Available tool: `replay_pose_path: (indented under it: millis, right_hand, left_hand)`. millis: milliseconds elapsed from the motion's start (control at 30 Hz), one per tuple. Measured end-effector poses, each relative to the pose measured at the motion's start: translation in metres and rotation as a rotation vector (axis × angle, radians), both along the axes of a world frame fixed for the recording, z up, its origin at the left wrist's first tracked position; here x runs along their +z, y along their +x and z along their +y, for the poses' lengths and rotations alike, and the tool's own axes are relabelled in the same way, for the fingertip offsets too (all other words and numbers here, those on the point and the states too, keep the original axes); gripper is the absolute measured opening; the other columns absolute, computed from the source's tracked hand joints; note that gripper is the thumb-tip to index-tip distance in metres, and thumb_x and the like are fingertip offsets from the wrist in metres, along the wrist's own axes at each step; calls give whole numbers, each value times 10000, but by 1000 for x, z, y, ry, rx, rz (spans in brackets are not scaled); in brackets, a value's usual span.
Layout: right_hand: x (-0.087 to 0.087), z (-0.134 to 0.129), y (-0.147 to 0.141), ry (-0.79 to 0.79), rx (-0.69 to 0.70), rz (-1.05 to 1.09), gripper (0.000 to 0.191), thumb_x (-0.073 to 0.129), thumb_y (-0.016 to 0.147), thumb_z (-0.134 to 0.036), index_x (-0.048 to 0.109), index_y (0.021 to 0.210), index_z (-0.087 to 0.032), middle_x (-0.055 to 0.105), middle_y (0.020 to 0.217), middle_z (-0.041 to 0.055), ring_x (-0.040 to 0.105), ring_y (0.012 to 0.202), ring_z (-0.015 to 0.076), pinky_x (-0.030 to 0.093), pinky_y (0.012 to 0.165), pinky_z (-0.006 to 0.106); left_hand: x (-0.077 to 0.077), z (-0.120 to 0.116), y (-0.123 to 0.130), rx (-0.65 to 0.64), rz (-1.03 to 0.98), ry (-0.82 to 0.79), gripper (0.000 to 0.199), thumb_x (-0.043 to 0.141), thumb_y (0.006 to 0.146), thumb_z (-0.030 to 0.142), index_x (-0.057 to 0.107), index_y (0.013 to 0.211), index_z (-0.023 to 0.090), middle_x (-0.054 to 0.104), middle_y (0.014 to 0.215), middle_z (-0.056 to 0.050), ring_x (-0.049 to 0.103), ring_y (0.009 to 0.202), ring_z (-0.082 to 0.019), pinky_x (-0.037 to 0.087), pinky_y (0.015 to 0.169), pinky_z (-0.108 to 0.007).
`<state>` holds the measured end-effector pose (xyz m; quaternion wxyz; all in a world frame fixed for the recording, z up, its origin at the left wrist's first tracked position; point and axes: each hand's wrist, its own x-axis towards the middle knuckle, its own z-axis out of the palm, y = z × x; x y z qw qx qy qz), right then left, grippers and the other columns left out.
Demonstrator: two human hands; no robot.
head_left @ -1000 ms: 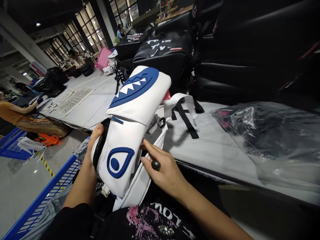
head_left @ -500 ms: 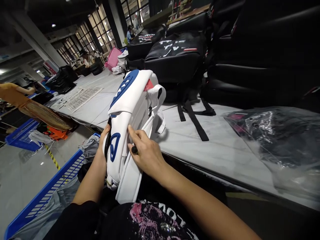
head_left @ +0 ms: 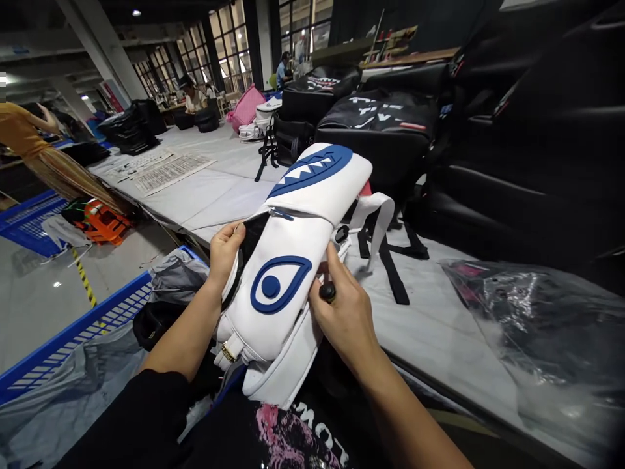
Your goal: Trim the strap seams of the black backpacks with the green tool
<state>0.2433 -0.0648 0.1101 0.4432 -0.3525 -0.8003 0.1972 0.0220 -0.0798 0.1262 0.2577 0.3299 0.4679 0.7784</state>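
So the white bag [head_left: 303, 238] is dead centre, shark mouth up toward 1 o'clock, blue eye patch below. Left hand [head_left: 227, 251] is at 9, gripping the edge by the dark opening. Right hand [head_left: 344, 303] is curled against the side at 4, holding a black knob [head_left: 327, 291], maybe a tool handle, mostly hidden. Black bags [head_left: 371, 146] sit on the bench [head_left: 424, 332] at 1, plastic-wrapped bundle [head_left: 527, 312] at 3, blue basket [head_left: 73, 340] at 8.
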Motion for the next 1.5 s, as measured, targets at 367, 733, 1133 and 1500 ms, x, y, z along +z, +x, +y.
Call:
replay_pose_path:
  millis: [367,733,1133,1500]
  right_hand:
    - [8,14,19,31,-99,-137,808,530,817,-201,236,1570,-168,657,1236,156,672,964,292,545,707,360]
    - [6,2,23,136,-95,-310,760,483,780,-82,383,1514,-252,660,1026,69,639,752,213,511,588,306]
    - [35,9,20,211,-119,-527,647,555,772,-101,545,1389,-298,688,874,42,601,683,210,367,527,290]
    - [99,101,-47,558,105,-717,172,518,916,-150,689,923,-126,696,952,110,638,929,259,465,716,339]
  left_hand:
    - [10,2,40,2,463,43,271,692,851,300,741,1101,210,746,1116,-50,688,1036,-203,544,909,-304]
    - [31,-64,68,23,892,-101,246,637,887,265,727,1115,247,690,1190,-71,626,1118,-238,542,892,-342]
    - [0,-17,56,-438,107,-243,485,761,789,386,647,1221,198,693,1210,-88,647,1126,-261,493,1008,-360]
    - [17,24,62,-222,-13,-140,303,722,746,210,682,1027,102,756,901,-69,700,931,-242,514,930,-363]
